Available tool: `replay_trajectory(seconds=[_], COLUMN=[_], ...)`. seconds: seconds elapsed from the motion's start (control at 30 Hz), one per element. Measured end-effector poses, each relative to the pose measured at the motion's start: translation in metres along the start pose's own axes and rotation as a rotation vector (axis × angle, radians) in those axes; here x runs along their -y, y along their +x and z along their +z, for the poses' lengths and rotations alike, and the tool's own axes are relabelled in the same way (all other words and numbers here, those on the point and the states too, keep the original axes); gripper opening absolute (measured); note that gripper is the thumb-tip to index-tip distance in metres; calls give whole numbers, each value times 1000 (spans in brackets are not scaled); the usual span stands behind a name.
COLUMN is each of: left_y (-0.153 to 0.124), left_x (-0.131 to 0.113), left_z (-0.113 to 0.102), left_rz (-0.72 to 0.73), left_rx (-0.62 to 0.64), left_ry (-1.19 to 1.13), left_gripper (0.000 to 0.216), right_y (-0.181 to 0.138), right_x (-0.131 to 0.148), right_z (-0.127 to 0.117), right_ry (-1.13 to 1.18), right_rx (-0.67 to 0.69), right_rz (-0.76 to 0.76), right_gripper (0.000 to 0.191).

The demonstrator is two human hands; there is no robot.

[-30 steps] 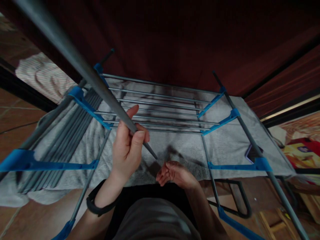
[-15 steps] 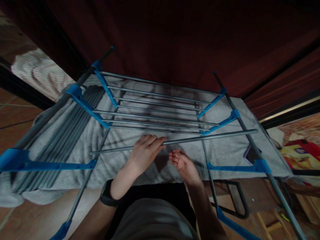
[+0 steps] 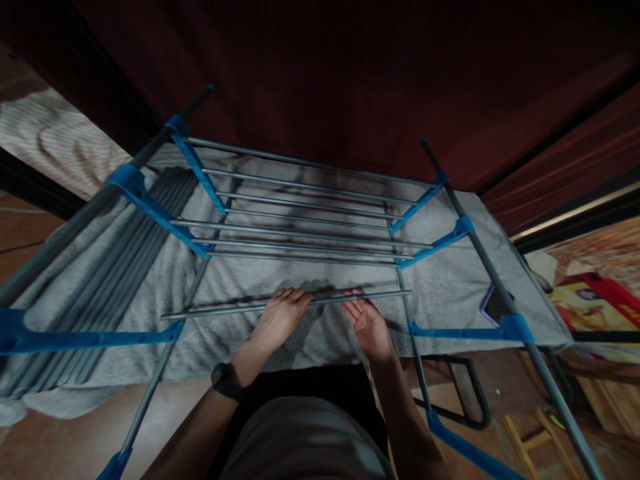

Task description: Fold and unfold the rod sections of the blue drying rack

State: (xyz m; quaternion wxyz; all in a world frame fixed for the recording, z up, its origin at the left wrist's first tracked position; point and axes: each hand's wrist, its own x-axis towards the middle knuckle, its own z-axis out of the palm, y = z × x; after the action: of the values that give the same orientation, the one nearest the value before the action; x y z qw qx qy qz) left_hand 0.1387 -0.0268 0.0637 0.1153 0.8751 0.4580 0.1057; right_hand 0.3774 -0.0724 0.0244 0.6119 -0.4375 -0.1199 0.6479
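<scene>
A loose grey metal rod (image 3: 215, 309) lies crosswise in front of me, level, over the drying rack frame (image 3: 310, 230). My left hand (image 3: 278, 320) holds it from above, fingers curled over the rod near its middle. My right hand (image 3: 367, 323) is palm up under the rod a little to the right, fingers touching it from below. The rack has grey rails fitted between blue plastic brackets (image 3: 153, 208). A black band (image 3: 224, 381) sits on my left wrist.
A grey towel (image 3: 450, 287) covers the floor under the rack. A bundle of spare grey rods (image 3: 115, 280) lies on it at left. A dark phone (image 3: 493, 308) rests on the towel at right. Dark red curtain behind; coloured boxes (image 3: 595, 300) and wooden pieces at right.
The rod swung down from a steep diagonal to level, then slid left and lower. My left hand moved down with it; my right hand rose to touch it.
</scene>
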Motion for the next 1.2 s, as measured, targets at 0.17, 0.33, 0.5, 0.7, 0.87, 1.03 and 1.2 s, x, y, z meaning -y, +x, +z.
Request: replay_trajectory(seconds=[0.17,0.33,0.5,0.7,0.87,1.03,1.2], left_y=[-1,-4,-10,-21,-30,-34,-36], left_x=[4,11,20,41,58,66,71], left_z=[5,14,16,14,13,14,20], left_rz=[-30,-61,-110,-181,-221,-240,-219], left_rx=[18,11,1,-47,-57,-59,-93], left_ry=[-12,5,62,54,11,-42,-67], left_gripper=[30,34,39,39,31,27,35], right_y=[6,13,23,29,30,34,38], right_x=[-5,-9,-9,-3,5,11,16], right_z=[-6,-15,-27,-34,-37,-44,-49], right_ry=[-23,-7,-2,-18,-16,-44,-47], right_rx=[-122,-181,-226,-247,-258,-277,-287], right_rz=[-25,-41,-83,-116,-164,-190,-211], right_gripper=[20,21,24,27,26,23,18])
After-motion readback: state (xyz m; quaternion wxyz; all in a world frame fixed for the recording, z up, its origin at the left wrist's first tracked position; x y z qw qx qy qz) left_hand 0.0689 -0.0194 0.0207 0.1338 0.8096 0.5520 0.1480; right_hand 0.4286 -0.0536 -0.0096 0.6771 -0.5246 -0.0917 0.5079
